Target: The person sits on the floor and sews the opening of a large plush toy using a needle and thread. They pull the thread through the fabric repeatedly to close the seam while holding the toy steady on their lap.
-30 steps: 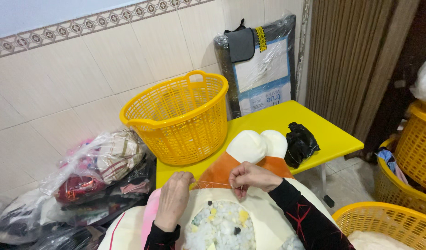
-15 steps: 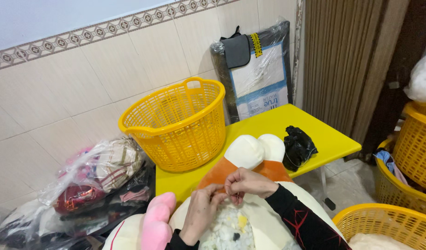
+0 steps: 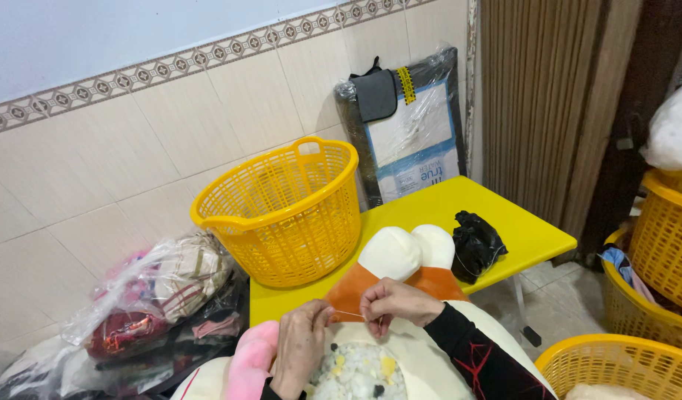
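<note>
My right hand pinches a thin thread, fingers pressed together; my left hand pinches its other end, just beside. Both hover over the cream plush piece with its speckled patch at the counter's near edge. Beyond them lie orange-and-white plush parts, a black bag toward the right edge, and a yellow basket at the far left corner of the yellow counter.

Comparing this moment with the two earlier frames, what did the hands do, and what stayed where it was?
The left hand, lying flat on the plush toy a second ago, has lifted and closed in beside the right hand; both now pinch together at the orange fabric with a thin thread stretched between them. The yellow basket, yellow table and black bag have not moved.
</note>
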